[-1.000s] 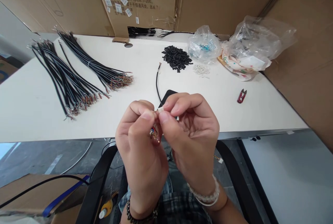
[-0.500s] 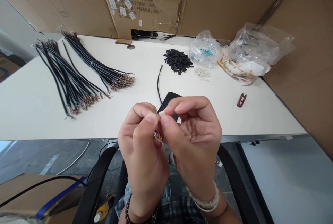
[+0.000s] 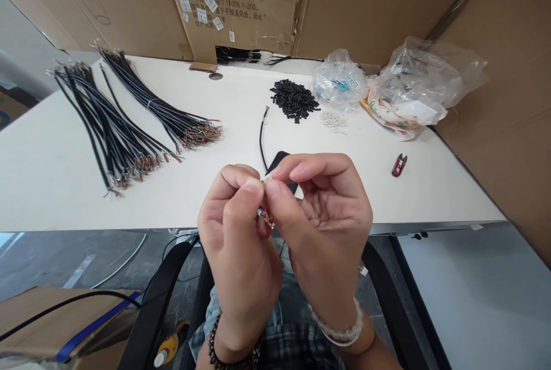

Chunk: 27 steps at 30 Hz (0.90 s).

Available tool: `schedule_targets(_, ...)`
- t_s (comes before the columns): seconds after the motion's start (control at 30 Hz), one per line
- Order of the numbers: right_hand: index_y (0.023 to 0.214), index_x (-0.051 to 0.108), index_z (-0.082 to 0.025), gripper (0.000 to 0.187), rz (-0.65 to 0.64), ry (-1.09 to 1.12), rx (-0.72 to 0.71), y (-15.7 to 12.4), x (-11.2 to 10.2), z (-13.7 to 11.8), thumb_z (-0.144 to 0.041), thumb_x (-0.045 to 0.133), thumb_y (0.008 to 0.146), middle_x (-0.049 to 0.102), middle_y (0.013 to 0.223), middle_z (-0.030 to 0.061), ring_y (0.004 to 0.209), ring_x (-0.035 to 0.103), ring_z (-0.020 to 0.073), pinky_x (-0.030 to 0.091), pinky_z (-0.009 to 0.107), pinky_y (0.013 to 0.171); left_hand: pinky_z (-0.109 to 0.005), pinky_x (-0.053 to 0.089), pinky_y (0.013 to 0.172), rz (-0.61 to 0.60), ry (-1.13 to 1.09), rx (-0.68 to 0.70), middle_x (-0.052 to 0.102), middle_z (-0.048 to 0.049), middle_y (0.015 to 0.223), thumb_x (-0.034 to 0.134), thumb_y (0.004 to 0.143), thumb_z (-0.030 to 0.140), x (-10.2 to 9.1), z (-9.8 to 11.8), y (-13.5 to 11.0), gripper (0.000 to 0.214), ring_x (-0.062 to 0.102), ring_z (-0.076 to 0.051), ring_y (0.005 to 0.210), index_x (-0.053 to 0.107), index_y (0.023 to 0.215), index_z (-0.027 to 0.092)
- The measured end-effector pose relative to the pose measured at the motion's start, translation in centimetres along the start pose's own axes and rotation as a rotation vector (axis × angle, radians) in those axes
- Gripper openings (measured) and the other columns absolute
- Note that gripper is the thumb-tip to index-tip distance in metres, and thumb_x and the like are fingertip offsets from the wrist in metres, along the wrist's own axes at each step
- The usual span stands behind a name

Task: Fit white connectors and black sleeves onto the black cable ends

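The left hand (image 3: 239,238) and right hand (image 3: 327,226), both held up over the white table's front edge (image 3: 107,229), pinch a small white connector (image 3: 268,178) between them, with multicoloured wire ends (image 3: 266,217) just below.

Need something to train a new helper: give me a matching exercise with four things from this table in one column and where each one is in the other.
Things
1. Red snips
2. Pile of short black tubes
3. Black cable bundles
4. Small white connector

Places
A. Held between the left hand and right hand
B. Spread across the left part of the table
C. Toward the back, beside a clear plastic bag
D. Alone near the table's right edge

Pairs: 1-D, 2-C, 3-B, 4-A
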State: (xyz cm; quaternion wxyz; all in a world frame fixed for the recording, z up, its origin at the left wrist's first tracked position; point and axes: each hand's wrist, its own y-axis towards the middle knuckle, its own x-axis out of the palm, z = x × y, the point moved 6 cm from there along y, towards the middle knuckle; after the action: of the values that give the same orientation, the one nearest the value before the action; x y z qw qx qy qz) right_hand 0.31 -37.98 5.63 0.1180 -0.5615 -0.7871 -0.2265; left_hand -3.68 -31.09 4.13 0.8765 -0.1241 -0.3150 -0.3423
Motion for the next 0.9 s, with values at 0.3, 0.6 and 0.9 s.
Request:
schedule_targets(0.3,0.08,0.058,-0.023,0.024,0.04,-0.042,-0.216,0.2,0.1,-0.9,0.0,0.062,0.076,0.061,0.079,0.0022,0.063,0.061,0.0125,0.056,0.022,0.045,-0.027,0.024,0.049,-0.025,0.014,0.024,0.035,0.001,0.058,0.065,0.08,0.029,-0.3,-0.2,0.4,0.026,0.027,-0.012,0.053,0.052,0.059,0.02)
schedule_targets(0.6,0.082,0.06,-0.023,0.025,-0.011,-0.096,-0.287,0.1,0.2,-1.5,0.002,0.06,0.078,0.062,0.082,0.0025,0.073,0.064,0.0145,0.059,0.025,0.053,-0.031,0.021,0.049,-0.017,0.028,0.001,0.033,-0.0001,0.06,0.065,0.081,0.029,-0.1,0.1,0.2,0.024,0.026,-0.013,0.054,0.055,0.06,0.022)
schedule_targets(0.9,0.084,0.061,-0.024,0.026,-0.044,-0.136,-0.335,0.1,0.0,-1.7,0.001,0.06,0.078,0.064,0.084,0.0031,0.073,0.064,0.0167,0.059,0.029,0.053,-0.028,0.024,0.048,-0.015,0.019,0.002,0.035,-0.0005,0.063,0.067,0.08,0.028,-0.3,-0.1,0.4,0.024,0.027,-0.013,0.055,0.056,0.061,0.021)
